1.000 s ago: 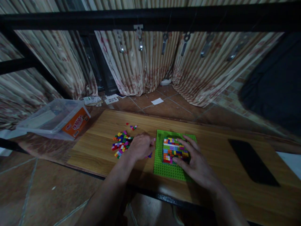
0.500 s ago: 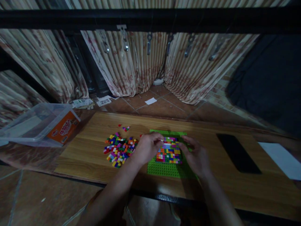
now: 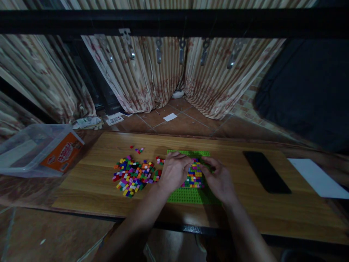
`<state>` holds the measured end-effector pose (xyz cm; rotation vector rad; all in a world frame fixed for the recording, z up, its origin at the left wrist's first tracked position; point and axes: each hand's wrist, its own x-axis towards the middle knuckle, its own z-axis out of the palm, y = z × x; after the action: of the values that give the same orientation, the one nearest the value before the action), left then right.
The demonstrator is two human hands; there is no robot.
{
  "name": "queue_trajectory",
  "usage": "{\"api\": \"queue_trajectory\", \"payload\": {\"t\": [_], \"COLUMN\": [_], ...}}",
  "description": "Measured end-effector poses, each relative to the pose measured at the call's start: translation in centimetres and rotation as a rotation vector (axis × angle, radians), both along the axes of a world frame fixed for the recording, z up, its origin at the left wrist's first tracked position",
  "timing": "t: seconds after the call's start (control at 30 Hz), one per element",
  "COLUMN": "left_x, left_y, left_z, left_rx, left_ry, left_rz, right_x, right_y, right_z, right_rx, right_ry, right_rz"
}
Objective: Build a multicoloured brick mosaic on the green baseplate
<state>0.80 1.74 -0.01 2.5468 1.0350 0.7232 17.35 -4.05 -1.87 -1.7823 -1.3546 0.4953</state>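
Observation:
My left hand (image 3: 176, 170) is over the left part of a multicoloured block of toy bricks (image 3: 195, 174), hiding much of it. Its thumb and fingers are pinched together, with a tiny pale toy brick (image 3: 190, 165) just showing at the tips. The block sits on a green studded baseplate (image 3: 188, 197). At the block's right edge is my right hand (image 3: 219, 178), its thumb and forefinger apart and nothing visible between them. Left of the baseplate lies a loose heap of small bricks (image 3: 133, 176) in many colours.
A clear plastic box (image 3: 32, 145) with an orange label stands left of the wooden board (image 3: 89, 185). On the right lie a black flat slab (image 3: 267, 173) and a white sheet (image 3: 317, 176). Striped curtains (image 3: 152, 80) hang behind, and papers (image 3: 114, 119) are on the floor.
The view has turned slightly, shifting the scene left. My left hand has moved right across the block and covers more of it. My right hand stays beside the block's right edge.

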Motion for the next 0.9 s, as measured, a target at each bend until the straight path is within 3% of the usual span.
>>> {"api": "queue_trajectory", "payload": {"t": [0.17,0.47,0.9], "left_x": [0.6,0.6,0.6], "left_y": [0.1,-0.2,-0.1], "left_z": [-0.7,-1.3,-1.2], "left_rx": [0.089,0.01,0.028], "left_ry": [-0.016,-0.108,-0.088], "left_rz": [0.091,0.108,0.132], "right_x": [-0.1,0.0,-0.2], "right_y": [-0.1,0.0,0.0], "right_z": [0.0,-0.1,0.3], "right_rx": [-0.003,0.014,-0.041], "right_ry": [0.009,0.027,0.063], "right_rz": [-0.008,0.002,0.021]}}
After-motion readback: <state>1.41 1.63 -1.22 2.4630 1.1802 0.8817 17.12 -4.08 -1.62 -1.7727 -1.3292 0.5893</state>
